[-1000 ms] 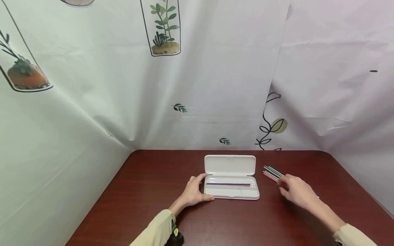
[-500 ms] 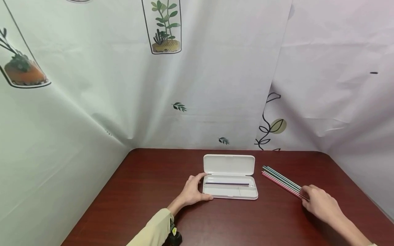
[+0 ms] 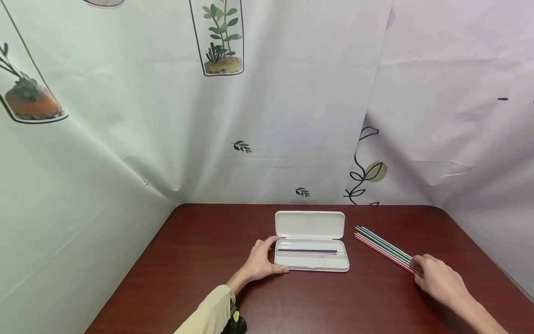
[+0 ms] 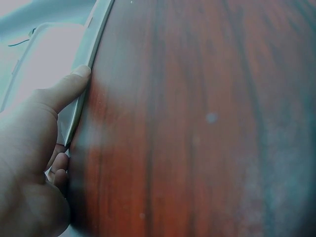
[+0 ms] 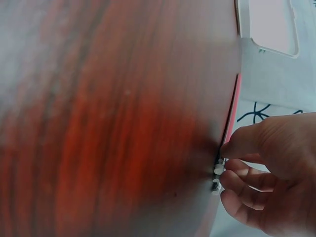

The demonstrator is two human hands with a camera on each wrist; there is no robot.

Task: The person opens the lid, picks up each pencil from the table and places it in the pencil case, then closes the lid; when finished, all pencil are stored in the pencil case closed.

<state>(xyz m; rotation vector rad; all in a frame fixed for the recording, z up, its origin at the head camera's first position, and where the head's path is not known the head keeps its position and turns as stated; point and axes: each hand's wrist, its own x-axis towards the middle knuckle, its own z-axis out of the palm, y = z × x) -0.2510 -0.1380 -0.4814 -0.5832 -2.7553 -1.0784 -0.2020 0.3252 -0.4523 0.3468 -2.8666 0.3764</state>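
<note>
A white pencil case lies with its lid raised on the table. A dark pencil lies in its long rear compartment. My left hand holds the case by its left end, thumb at the front edge and fingers at the back; the left wrist view shows the thumb against the rim. To the right, several pencils, pink and teal-green, lie side by side at a slant. My right hand pinches at their near ends, where pale tips show by the fingertips. How many it grips is hidden.
The dark red-brown table has rounded far corners. A pale printed cloth hangs behind it and along both sides. A black device is strapped at the left wrist.
My right hand has slid right and nearer along the pencils, from their middle to their near ends, uncovering them. Over the last half second it barely moved. The left hand stays on the case.
</note>
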